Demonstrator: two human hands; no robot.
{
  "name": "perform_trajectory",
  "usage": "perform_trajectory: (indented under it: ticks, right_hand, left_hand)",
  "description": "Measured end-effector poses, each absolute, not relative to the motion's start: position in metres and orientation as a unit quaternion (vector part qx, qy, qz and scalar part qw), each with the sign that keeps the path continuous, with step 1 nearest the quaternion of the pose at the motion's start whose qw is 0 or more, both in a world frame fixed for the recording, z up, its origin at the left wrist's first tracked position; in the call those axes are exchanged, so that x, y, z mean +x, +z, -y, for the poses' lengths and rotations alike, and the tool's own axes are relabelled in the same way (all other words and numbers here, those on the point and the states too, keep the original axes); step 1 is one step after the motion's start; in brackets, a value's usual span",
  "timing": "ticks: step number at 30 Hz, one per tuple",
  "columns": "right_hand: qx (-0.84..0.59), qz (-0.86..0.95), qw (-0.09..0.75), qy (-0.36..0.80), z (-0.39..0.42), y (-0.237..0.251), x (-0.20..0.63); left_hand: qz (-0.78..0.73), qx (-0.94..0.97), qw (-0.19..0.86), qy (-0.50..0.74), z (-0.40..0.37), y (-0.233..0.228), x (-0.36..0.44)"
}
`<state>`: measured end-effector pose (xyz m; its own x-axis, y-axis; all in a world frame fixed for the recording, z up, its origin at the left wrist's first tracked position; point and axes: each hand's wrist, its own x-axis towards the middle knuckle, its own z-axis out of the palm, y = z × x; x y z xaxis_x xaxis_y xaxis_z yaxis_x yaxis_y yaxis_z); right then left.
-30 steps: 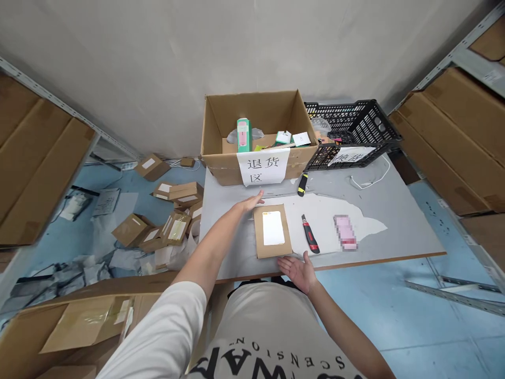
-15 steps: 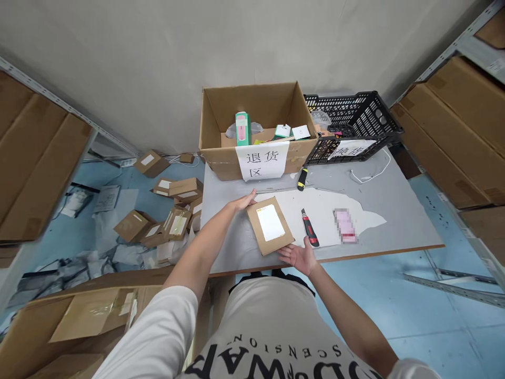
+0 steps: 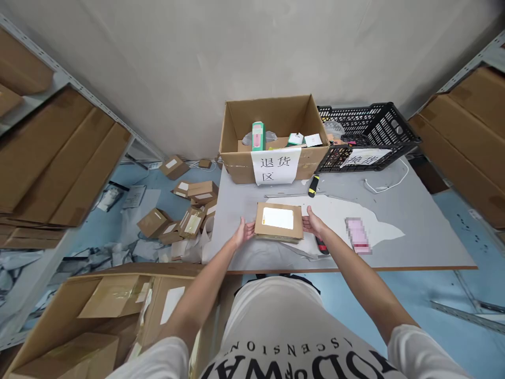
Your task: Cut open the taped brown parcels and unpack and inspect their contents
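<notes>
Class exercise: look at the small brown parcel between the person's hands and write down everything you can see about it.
The parcel is a flat, rectangular box that looks like brown cardboard, with a white label covering much of its top face. It lies with its long side across the view, near the front of the grey table, partly over a white patch of the surface. The left hand grips its left end and the right hand its right end. Whether it rests on the table or is slightly lifted cannot be told.

1. A warehouse packing or returns room; metal shelving point(image 3: 59, 84) on both sides holds flattened cardboard.
2. A grey worktable point(image 3: 414, 221) carries an open labelled carton point(image 3: 272, 131) and a black plastic crate point(image 3: 366, 131).
3. Small parcels point(image 3: 185, 205) litter the blue floor.
</notes>
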<state>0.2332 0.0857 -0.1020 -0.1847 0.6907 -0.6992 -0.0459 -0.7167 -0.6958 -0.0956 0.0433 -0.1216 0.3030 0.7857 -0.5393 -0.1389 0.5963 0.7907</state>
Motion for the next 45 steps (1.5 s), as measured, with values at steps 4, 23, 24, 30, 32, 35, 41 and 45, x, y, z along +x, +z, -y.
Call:
perform_trajectory:
  ticks: [4, 23, 24, 30, 32, 35, 41, 45]
  right_hand:
    - [-0.594, 0.297, 0.292, 0.688, -0.075, -0.109, 0.22]
    - [-0.583, 0.45, 0.363, 0.571, 0.021, -0.179, 0.232]
    - [-0.582, 0.46, 0.358, 0.567, 0.021, -0.177, 0.23]
    - [-0.61, 0.522, 0.311, 0.509, 0.013, -0.166, 0.217]
    - [-0.614, 0.542, 0.31, 0.483, 0.011, -0.16, 0.218]
    - [-0.617, 0.573, 0.303, 0.448, 0.003, -0.142, 0.223]
    - [-0.618, 0.678, 0.198, 0.345, -0.036, -0.088, 0.232]
    - [-0.625, 0.681, 0.159, 0.347, -0.061, -0.071, 0.235]
  left_hand:
    - [-0.506, 0.317, 0.715, 0.364, -0.011, -0.146, -0.086]
    - [-0.56, 0.45, 0.561, 0.411, 0.019, -0.187, -0.08]
    - [-0.563, 0.471, 0.548, 0.402, 0.019, -0.187, -0.078]
    - [-0.582, 0.518, 0.501, 0.377, 0.015, -0.179, -0.07]
    - [-0.588, 0.529, 0.487, 0.372, 0.014, -0.173, -0.071]
    - [-0.596, 0.545, 0.464, 0.363, 0.011, -0.158, -0.073]
    - [-0.637, 0.585, 0.383, 0.324, -0.013, -0.102, -0.078]
    - [-0.665, 0.571, 0.371, 0.307, -0.037, -0.075, -0.079]
